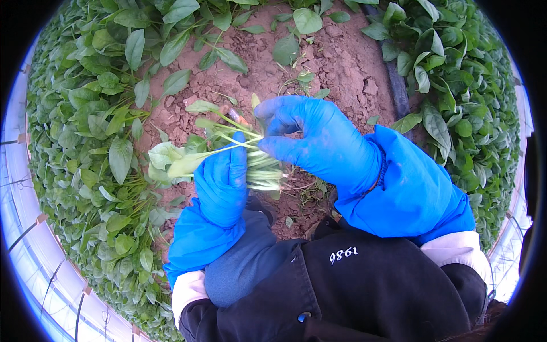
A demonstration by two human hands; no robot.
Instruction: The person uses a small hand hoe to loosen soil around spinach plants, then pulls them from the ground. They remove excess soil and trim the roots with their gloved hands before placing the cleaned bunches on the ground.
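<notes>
My left hand (223,181), in a blue rubber glove, is wrapped around a bunch of leafy greens that look like spinach. Their pale green stems (264,169) stick out to the right, with cut or root ends low on that side, while the leaves (171,160) spread to the left. My right hand (322,141), gloved the same way, hovers over the stems. Its thumb and forefinger are apart, the thumb tip beside the crossing upper stems. A small yellowish leaf (255,101) shows at the forefinger tip. The right palm is hidden.
An orange and clear object (238,117), partly covered, lies behind the stems. Reddish, cloddy soil (342,55) runs between dense plants on the left (89,141) and right (457,85). A dark hose (397,87) follows the right row. Loose leaf scraps (318,192) lie near my legs.
</notes>
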